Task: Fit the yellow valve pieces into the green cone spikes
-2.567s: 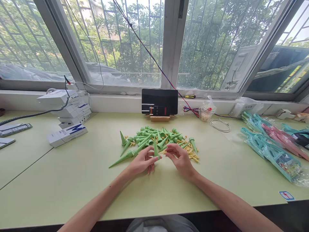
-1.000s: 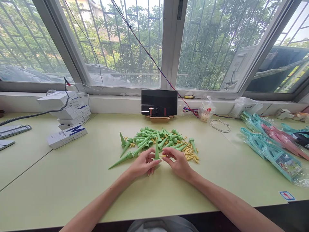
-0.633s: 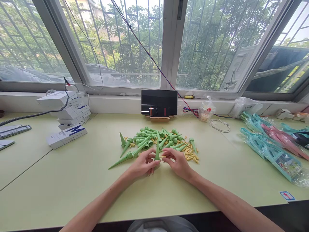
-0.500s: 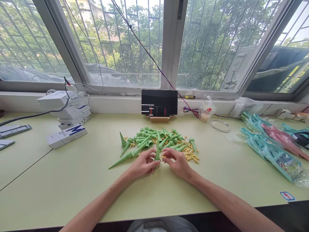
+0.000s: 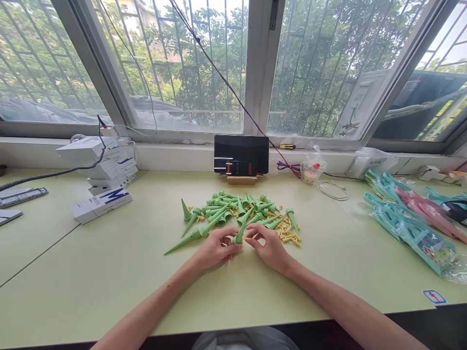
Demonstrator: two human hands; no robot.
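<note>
L hand (image 5: pixel 218 247) pinches tilted green plastic cone (image 5: pixel 240 234) nr base, R hand (image 5: pixel 268 244) pinches sm. yellow plastic peg (image 5: pixel 244 238) beside it, more green cones (image 5: pixel 241 210) beyond both.

Tapered green spike (image 5: pixel 240 234) aslant, yellow peg (image 5: pixel 244 238) beside its base

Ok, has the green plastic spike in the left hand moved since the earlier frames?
Yes: the green plastic spike has tilted, its tip shifting right against the black screen.

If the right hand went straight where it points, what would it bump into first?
The right hand would likely meet the green spike held by the left hand, though depth is unclear.
</note>
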